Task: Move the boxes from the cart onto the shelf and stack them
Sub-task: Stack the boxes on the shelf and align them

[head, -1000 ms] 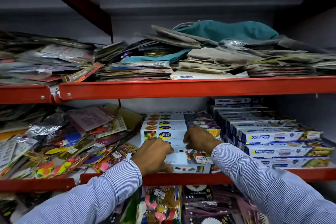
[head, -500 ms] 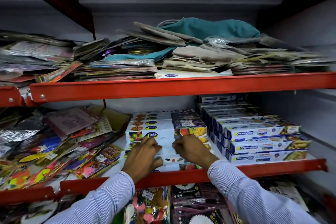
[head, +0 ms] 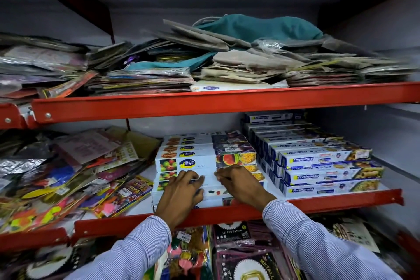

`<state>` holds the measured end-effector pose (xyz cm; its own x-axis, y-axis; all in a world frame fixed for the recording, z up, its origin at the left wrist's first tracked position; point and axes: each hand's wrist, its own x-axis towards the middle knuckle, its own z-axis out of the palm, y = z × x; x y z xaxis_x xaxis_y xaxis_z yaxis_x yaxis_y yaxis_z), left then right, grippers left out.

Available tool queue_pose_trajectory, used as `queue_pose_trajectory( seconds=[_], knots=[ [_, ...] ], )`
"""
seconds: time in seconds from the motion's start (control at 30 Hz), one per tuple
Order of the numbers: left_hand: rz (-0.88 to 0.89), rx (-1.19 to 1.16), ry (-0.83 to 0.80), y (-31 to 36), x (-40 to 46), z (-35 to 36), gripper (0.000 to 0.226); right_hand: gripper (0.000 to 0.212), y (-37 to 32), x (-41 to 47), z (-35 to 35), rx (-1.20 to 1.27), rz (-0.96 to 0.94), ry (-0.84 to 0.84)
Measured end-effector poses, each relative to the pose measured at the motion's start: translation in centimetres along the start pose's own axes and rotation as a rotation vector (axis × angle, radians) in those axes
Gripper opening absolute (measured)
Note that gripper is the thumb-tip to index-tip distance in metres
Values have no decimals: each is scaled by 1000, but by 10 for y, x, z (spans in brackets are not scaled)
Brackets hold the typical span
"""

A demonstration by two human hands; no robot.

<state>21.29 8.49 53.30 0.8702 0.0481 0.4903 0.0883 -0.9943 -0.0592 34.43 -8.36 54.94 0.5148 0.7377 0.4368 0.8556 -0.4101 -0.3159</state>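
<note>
Sleeves (head: 127,254): striped blue-white cuffs at 6 o'clock, nearest the camera, both arms reaching up to the middle shelf.
Lower shelf goods (head: 245,254): foil balloon packets at 6 o'clock, under the red beam.
Middle shelf (head: 341,200): red front rail running from 8 to 4 o'clock.
Left hand (head: 179,195): palm down, fingers spread flat on the white boxes, wrist over the rail; pressing rather than closed around anything.
Right hand (head: 241,185): just beside the left, fingers bent with tips against the front face of the stack; whether it pinches a box I cannot tell.
White boxes (head: 188,163): Healthy Wrapp cartons stacked in stepped layers at centre, lowest ones at the shelf's front edge under the hands.
Freshwrapp boxes (head: 322,176): blue-white stack at 3 o'clock, touching the white stack's right side.
Party packets (head: 75,177): loose colourful heap at 9 o'clock on the same shelf.
Upper shelf (head: 204,103): red beam at 12 o'clock, carrying flat packets and folded cloth bags (head: 256,29), teal on top.
</note>
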Motion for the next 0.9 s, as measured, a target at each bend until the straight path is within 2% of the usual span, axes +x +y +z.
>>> queue_pose_trajectory(
  seconds=[0.1, 0.23, 0.4, 0.63, 0.9],
  knots=[
    [3, 3, -10, 0, -1, 2, 41, 35, -1, -1, 0, -7, -2, -1],
    [5, 23, -18, 2, -2, 1, 44, 35, -2, -2, 0, -8, 6, -4],
    [-49, 69, -33, 10, -16, -6, 66, 43, -7, -17, -1, -157, -24, -52],
    [-63, 32, 15, 44, -108, -13, 76, 57, -39, -101, 19, -194, 59, 88],
    [-142, -118, -212, 60, -243, 33, 72, 64, -51, -238, 99, -162, 184, -145]
  ],
)
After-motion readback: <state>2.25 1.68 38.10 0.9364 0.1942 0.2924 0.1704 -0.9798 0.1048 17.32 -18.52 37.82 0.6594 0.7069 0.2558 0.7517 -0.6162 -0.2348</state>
